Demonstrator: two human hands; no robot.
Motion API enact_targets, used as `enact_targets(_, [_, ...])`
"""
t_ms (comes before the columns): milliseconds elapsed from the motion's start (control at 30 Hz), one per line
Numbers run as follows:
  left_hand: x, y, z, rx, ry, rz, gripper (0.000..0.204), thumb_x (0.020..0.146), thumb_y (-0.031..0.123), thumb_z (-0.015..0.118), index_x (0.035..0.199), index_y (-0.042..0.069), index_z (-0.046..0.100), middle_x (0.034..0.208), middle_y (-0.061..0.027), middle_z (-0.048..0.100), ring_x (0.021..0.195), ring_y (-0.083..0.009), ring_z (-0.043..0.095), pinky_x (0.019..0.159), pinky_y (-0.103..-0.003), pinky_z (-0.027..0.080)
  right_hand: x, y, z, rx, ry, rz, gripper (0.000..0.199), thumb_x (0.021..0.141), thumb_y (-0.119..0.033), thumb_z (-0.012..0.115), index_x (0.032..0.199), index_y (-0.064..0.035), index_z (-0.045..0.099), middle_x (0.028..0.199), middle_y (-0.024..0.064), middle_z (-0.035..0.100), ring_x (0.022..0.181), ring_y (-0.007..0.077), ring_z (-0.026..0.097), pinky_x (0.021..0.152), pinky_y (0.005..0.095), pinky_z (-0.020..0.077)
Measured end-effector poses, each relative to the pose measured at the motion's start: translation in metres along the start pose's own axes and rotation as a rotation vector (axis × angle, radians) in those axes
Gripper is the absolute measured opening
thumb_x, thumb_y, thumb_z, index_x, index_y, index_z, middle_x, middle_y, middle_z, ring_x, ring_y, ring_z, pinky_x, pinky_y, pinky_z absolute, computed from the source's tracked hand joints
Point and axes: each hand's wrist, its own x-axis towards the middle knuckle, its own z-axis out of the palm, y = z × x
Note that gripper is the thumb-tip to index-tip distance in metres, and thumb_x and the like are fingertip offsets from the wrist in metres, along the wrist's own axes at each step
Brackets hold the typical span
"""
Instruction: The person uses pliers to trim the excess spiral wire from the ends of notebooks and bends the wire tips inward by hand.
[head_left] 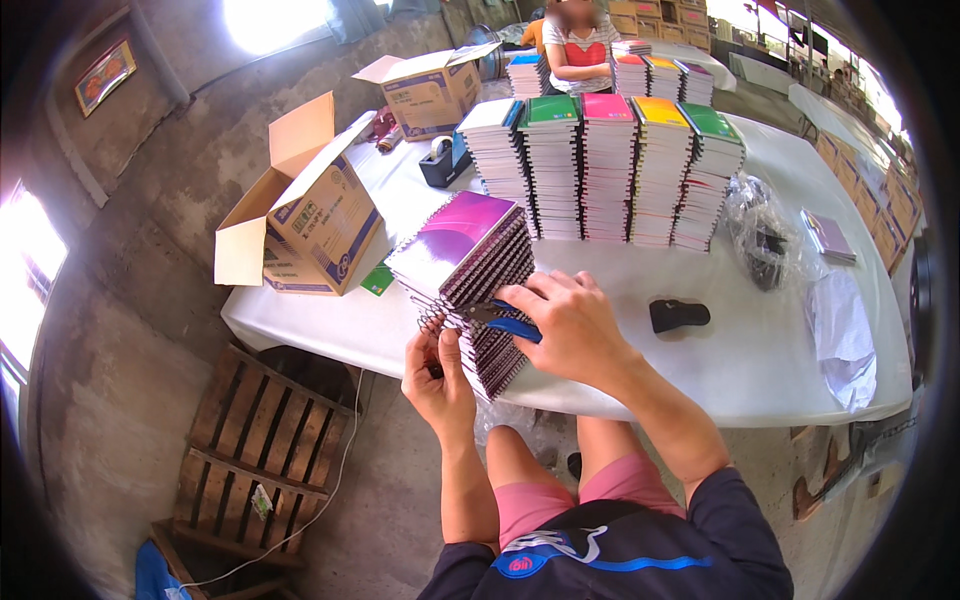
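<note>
A tall stack of purple-covered spiral notebooks point(465, 235) stands at the table's front edge, its dark coil bindings turned toward me. My right hand point(570, 325) is closed around the blue handles of a pair of wire cutters point(500, 318). The cutters' jaws point left, at the coil ends on the stack's near corner. Just below that corner, my left hand point(440, 370) is closed, thumb and fingers drawn together beside loose-looking wire loops. Something dark shows between its fingers, too small to name.
Several tall stacks of coloured spiral notebooks point(605, 170) rise behind. Open cardboard boxes point(325, 225) and a tape dispenser point(440, 165) stand left. A black object point(680, 315), clear plastic wrap point(755, 225) and a notebook point(828, 236) lie right. Another person point(580, 55) is across the table.
</note>
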Motion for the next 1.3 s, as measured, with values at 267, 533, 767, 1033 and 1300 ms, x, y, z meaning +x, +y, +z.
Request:
enact_targets(267, [-0.009, -0.001, 0.006, 0.457, 0.119, 0.541, 0.019, 0.083, 0.008, 0.068, 0.099, -0.001, 0.064, 0.077, -0.0052, 0.063, 0.048, -0.0091, 0.038, 0.044, -0.023, 0.032, -0.005, 0.003, 0.009, 0.034, 0.019, 0.002, 0.03, 0.07, -0.015, 0.07, 0.099, -0.0173, 0.065, 0.073, 0.0073, 0.059, 0.066, 0.0267, 0.062, 0.058, 0.0397, 0.0507])
enact_targets(533, [-0.004, 0.001, -0.001, 0.527, 0.092, 0.663, 0.018, 0.081, 0.005, 0.068, 0.098, -0.001, 0.064, 0.087, -0.0092, 0.065, 0.052, -0.0123, 0.044, 0.043, -0.025, 0.033, -0.003, 0.009, 0.014, 0.099, 0.102, -0.051, 0.033, 0.068, -0.013, 0.067, 0.101, -0.0161, 0.066, 0.078, 0.0073, 0.061, 0.071, 0.0272, 0.064, 0.063, 0.0379, 0.0516])
enact_targets(767, [0.005, 0.011, -0.003, 0.582, -0.086, 0.717, 0.021, 0.076, 0.002, 0.073, 0.096, -0.001, 0.067, 0.09, -0.0114, 0.068, 0.076, -0.0233, 0.066, 0.064, -0.033, 0.054, -0.006, 0.019, 0.015, 0.016, 0.119, -0.117, 0.037, 0.069, -0.021, 0.069, 0.106, -0.016, 0.064, 0.082, 0.0046, 0.059, 0.079, 0.0246, 0.063, 0.069, 0.0377, 0.0504])
enact_targets(1033, [0.019, 0.026, -0.036, -0.182, 0.149, 0.081, 0.033, 0.095, 0.023, 0.051, 0.115, -0.003, 0.055, 0.099, -0.0106, 0.056, 0.07, -0.0103, 0.051, 0.052, -0.02, 0.037, -0.006, 0.016, 0.02, 0.126, 0.11, -0.096, 0.035, 0.066, -0.008, 0.061, 0.101, -0.0115, 0.064, 0.083, 0.0123, 0.06, 0.077, 0.0291, 0.063, 0.068, 0.0398, 0.0497])
enact_targets(1300, [0.017, -0.014, -0.058, -1.897, -0.246, -0.928, 0.012, 0.095, 0.011, 0.043, 0.098, -0.001, 0.043, 0.082, -0.0047, 0.037, 0.055, -0.0076, 0.03, 0.043, -0.021, 0.028, -0.007, 0.011, 0.018, 0.083, 0.106, -0.081, 0.037, 0.065, -0.008, 0.063, 0.102, -0.0109, 0.064, 0.085, 0.0108, 0.061, 0.079, 0.0281, 0.063, 0.069, 0.0389, 0.0499])
